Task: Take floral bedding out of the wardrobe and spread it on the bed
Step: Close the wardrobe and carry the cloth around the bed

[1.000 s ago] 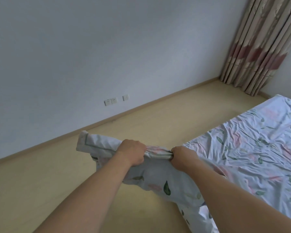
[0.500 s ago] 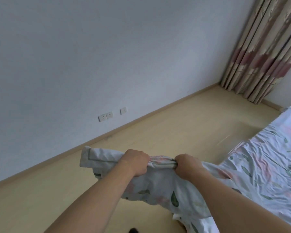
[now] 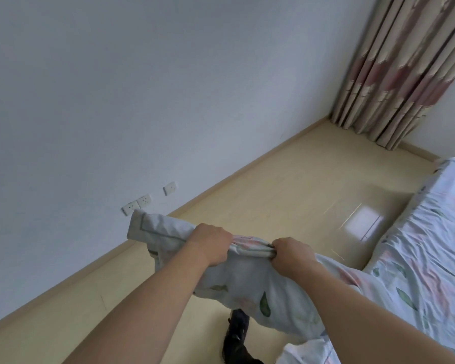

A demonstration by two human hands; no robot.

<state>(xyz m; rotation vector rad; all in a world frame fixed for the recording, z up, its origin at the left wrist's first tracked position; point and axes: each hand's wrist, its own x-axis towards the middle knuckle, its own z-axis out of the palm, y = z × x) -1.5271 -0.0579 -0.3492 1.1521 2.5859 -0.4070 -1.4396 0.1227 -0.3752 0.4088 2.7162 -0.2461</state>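
At six o'clock, nearest us, a dark shoe (image 3: 235, 334) stands on the pale wood floor (image 3: 286, 195). Just above it, our left hand (image 3: 212, 244) and right hand (image 3: 290, 254) curl their fingers tight around a bunched edge of the floral bedding (image 3: 247, 282), held up between them. The cloth trails toward four o'clock onto the bed (image 3: 428, 258). Farther off, wall sockets (image 3: 142, 202) sit at ten o'clock, and patterned curtains (image 3: 405, 67) hang at one o'clock.
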